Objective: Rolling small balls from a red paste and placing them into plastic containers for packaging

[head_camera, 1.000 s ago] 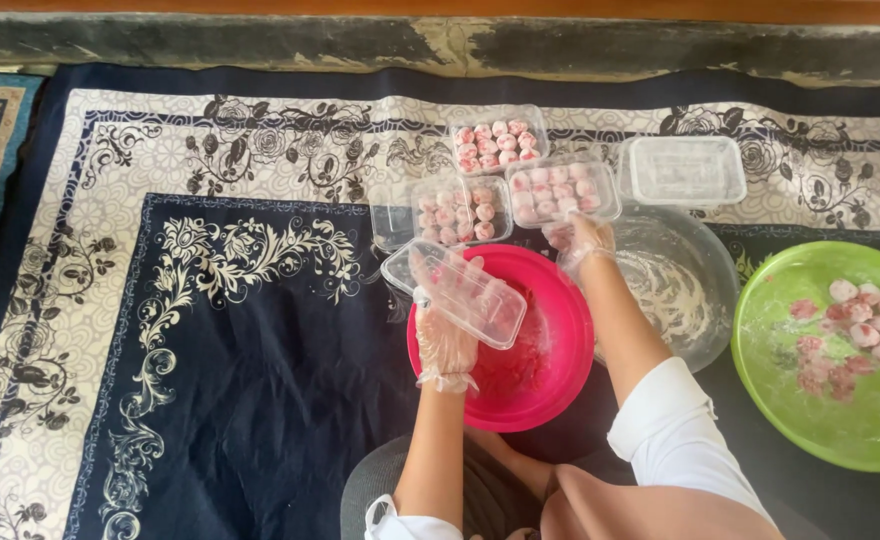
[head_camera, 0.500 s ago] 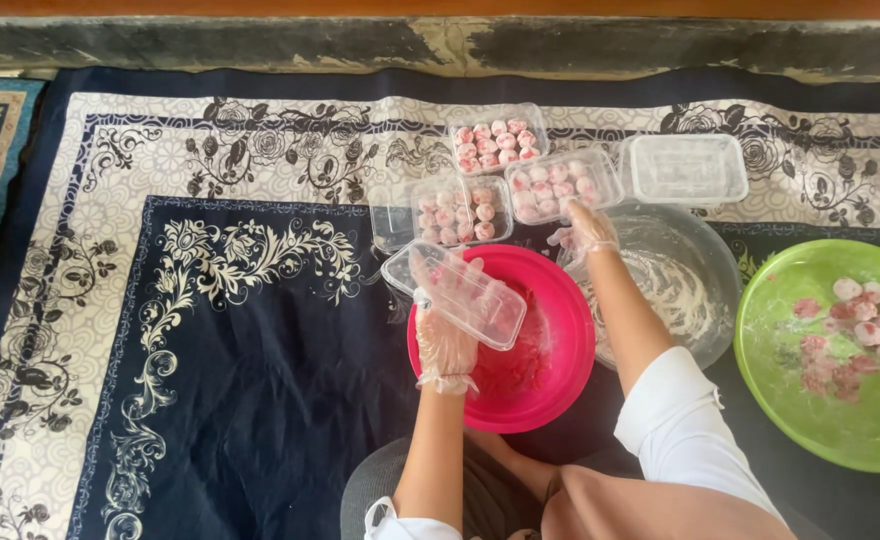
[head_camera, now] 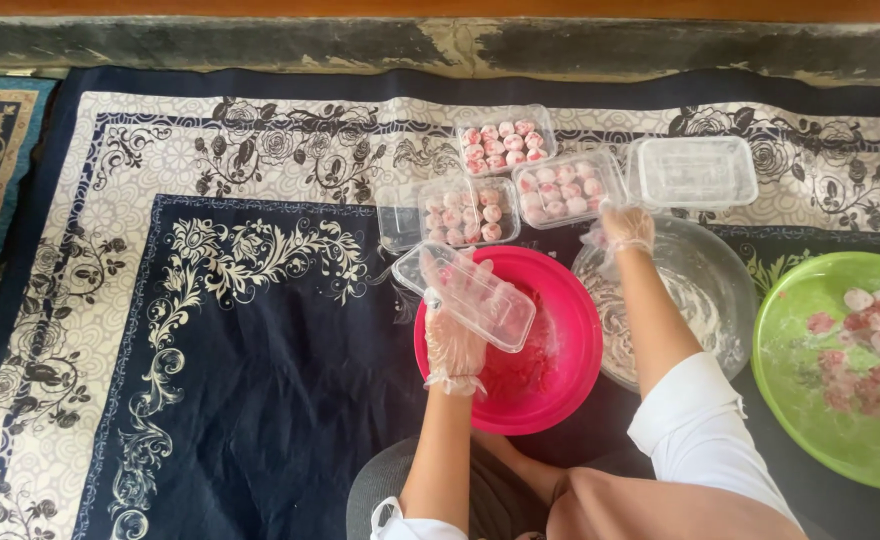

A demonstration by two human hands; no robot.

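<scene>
L hand (head_camera: pixel 453 340), thin clear glove, clamped on the near end of an empty clear plastic tray (head_camera: pixel 465 296); tray held up over the pink bowl (head_camera: pixel 550 400), tilted, not resting on it. Long axis of tray diagonal: upper-left to lower-right, far end poking past the bowl's upper-left rim toward the carpet (head_camera: pixel 210 330).

R hand (head_camera: pixel 625 228), also gloved, over the far rim of the clear glass bowl (head_camera: pixel 705 300), fingers loosely curled, nothing seen pinched (grip on anything small: can't tell, glove blurs it). Sits just beside the filled tray (head_camera: pixel 558 188) of pink-white balls, close below it.

Key relation: held tray lies left of and nearer the body than the R hand; L hand already on it, R hand well apart, across the pink bowl's upper-right rim.

Other trays further out: filled one (head_camera: pixel 468 210) just above the held tray, another filled (head_camera: pixel 505 142) at the back, closed empty one (head_camera: pixel 692 172) up-right of R hand. Green bowl (head_camera: pixel 820 440) w/ more balls far right, nearer R arm.
</scene>
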